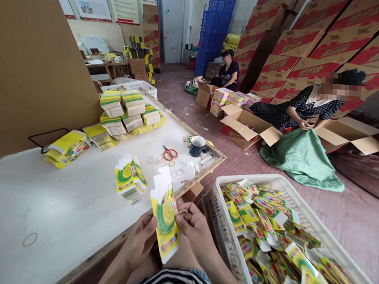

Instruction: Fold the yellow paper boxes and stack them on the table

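Observation:
Between my two hands, over my lap at the table's edge, is a yellow and green printed carton [165,221] with white flaps sticking up at its top. My left hand [141,236] grips its left side, thumb on the printed face. On the right side, my right hand [194,225] pinches the carton's edge with thumb and fingers. A small stack of similar flat cartons [130,176] rests on the white table [73,198] just beyond my hands. To my right, a white plastic basket [218,214] holds many such cartons, lying jumbled.
Bundled carton stacks [126,111] sit at the table's far side. Red-handled scissors [169,153], rubber bands [155,161] and a dark mug [197,146] lie near the right edge. Two people sit on the floor beyond, by open boxes [246,124] and a green cloth [303,157].

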Action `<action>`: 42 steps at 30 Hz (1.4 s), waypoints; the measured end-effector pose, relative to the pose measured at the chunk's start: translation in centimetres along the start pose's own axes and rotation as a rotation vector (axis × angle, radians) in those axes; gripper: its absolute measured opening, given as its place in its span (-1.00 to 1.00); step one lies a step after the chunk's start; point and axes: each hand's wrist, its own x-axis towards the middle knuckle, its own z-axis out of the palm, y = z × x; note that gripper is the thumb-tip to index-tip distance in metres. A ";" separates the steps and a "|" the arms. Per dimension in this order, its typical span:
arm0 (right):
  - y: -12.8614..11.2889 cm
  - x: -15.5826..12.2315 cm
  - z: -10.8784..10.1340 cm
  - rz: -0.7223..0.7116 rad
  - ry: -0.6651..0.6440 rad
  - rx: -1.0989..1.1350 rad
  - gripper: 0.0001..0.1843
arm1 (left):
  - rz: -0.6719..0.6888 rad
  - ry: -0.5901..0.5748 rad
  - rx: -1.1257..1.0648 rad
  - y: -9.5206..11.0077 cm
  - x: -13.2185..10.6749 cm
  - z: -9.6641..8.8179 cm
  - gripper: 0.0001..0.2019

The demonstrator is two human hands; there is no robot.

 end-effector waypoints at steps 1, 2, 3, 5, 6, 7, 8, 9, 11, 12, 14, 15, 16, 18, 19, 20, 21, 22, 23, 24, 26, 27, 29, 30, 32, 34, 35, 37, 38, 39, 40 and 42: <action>0.1 0.0 0.0 0.004 0.000 0.008 -0.64 | -0.020 -0.017 -0.031 0.0 0.0 0.0 -0.56; 0.2 0.0 0.0 -0.001 0.003 0.008 -0.65 | -0.022 -0.027 -0.049 0.0 0.1 0.0 -0.58; 0.1 0.0 -0.1 -0.012 0.009 -0.002 -0.65 | -0.018 -0.033 -0.057 -0.1 0.1 0.1 -0.59; 0.0 0.0 -0.3 -0.044 0.027 -0.048 -0.65 | -0.007 -0.037 -0.064 -0.1 0.2 0.2 -0.60; -0.1 0.0 -0.3 -0.058 0.036 -0.079 -0.65 | 0.000 -0.039 -0.060 -0.1 0.3 0.3 -0.59; -0.2 0.0 -0.4 -0.065 0.038 -0.110 -0.65 | 0.007 -0.034 -0.053 -0.1 0.4 0.3 -0.59; -0.3 0.0 -0.4 -0.065 0.034 -0.135 -0.65 | 0.017 -0.019 -0.038 -0.2 0.4 0.4 -0.59; -0.3 -0.1 -0.4 -0.061 0.026 -0.154 -0.66 | 0.027 0.003 -0.017 -0.3 0.5 0.4 -0.59; -0.3 -0.2 -0.4 -0.049 0.004 -0.190 -0.67 | 0.047 0.061 0.030 -0.5 0.7 0.3 -0.60; -0.2 -0.2 -0.3 -0.044 -0.002 -0.209 -0.68 | 0.053 0.088 0.050 -0.7 0.8 0.2 -0.62; 0.0 -0.3 -0.2 -0.041 -0.004 -0.242 -0.71 | 0.061 0.119 0.079 -1.0 1.0 0.0 -0.66; 0.2 -0.3 -0.1 -0.046 0.000 -0.255 -0.72 | 0.062 0.127 0.091 -1.2 1.1 -0.1 -0.68; 0.3 -0.3 -0.1 -0.054 0.009 -0.263 -0.74 | 0.064 0.134 0.105 -1.3 1.3 -0.2 -0.69; 0.6 -0.3 0.0 -0.075 0.038 -0.273 -0.77 | 0.074 0.148 0.134 -1.4 1.4 -0.1 -0.67; 0.7 -0.3 0.0 -0.089 0.055 -0.282 -0.78 | 0.089 0.164 0.151 -1.5 1.4 -0.1 -0.63; 0.7 -0.3 -0.1 -0.104 0.071 -0.293 -0.80 | 0.111 0.188 0.174 -1.5 1.4 0.0 -0.58; 0.8 -0.2 -0.1 -0.118 0.083 -0.306 -0.81 | 0.137 0.215 0.203 -1.4 1.3 0.1 -0.51; 0.9 -0.2 -0.2 -0.129 0.092 -0.323 -0.82 | 0.160 0.243 0.235 -1.4 1.2 0.2 -0.46; 0.9 -0.2 -0.3 -0.136 0.095 -0.340 -0.84 | 0.178 0.262 0.265 -1.4 1.0 0.3 -0.42; 0.9 -0.1 -0.4 -0.141 0.094 -0.355 -0.86 | 0.187 0.270 0.290 -1.4 0.8 0.4 -0.40; 0.9 -0.1 -0.6 -0.160 0.086 -0.383 -0.87 | 0.181 0.245 0.317 -1.2 0.5 0.5 -0.40; 0.9 -0.1 -0.7 -0.179 0.077 -0.399 -0.80 | 0.175 0.224 0.324 -1.2 0.3 0.6 -0.41; 0.7 -0.1 -1.0 -0.217 0.037 -0.424 -0.62 | 0.161 0.177 0.341 -0.9 0.0 0.6 -0.40; 0.6 -0.1 -1.1 -0.230 0.008 -0.430 -0.56 | 0.151 0.155 0.349 -0.8 -0.1 0.5 -0.40; 0.3 -0.1 -1.3 -0.241 -0.060 -0.415 -0.53 | 0.125 0.116 0.357 -0.6 -0.2 0.4 -0.40; -0.1 -0.1 -1.6 -0.244 -0.115 -0.391 -0.56 | 0.091 0.082 0.341 -0.4 -0.2 0.3 -0.40; -0.3 -0.1 -1.8 -0.245 -0.132 -0.387 -0.59 | 0.074 0.064 0.321 -0.3 -0.2 0.2 -0.40; -0.7 -0.1 -2.2 -0.227 -0.157 -0.392 -0.62 | 0.054 0.017 0.262 -0.4 -0.2 0.1 -0.41; -0.9 -0.2 -2.4 -0.209 -0.167 -0.399 -0.63 | 0.050 -0.011 0.229 -0.5 -0.3 0.0 -0.43; -1.1 -0.2 -2.5 -0.187 -0.181 -0.406 -0.64 | 0.046 -0.036 0.197 -0.6 -0.3 0.0 -0.44; -1.4 -0.2 -2.7 -0.164 -0.200 -0.412 -0.65 | 0.042 -0.057 0.167 -0.8 -0.3 -0.1 -0.45; -1.7 -0.2 -2.8 -0.129 -0.236 -0.422 -0.69 | 0.027 -0.090 0.117 -1.3 -0.4 -0.3 -0.45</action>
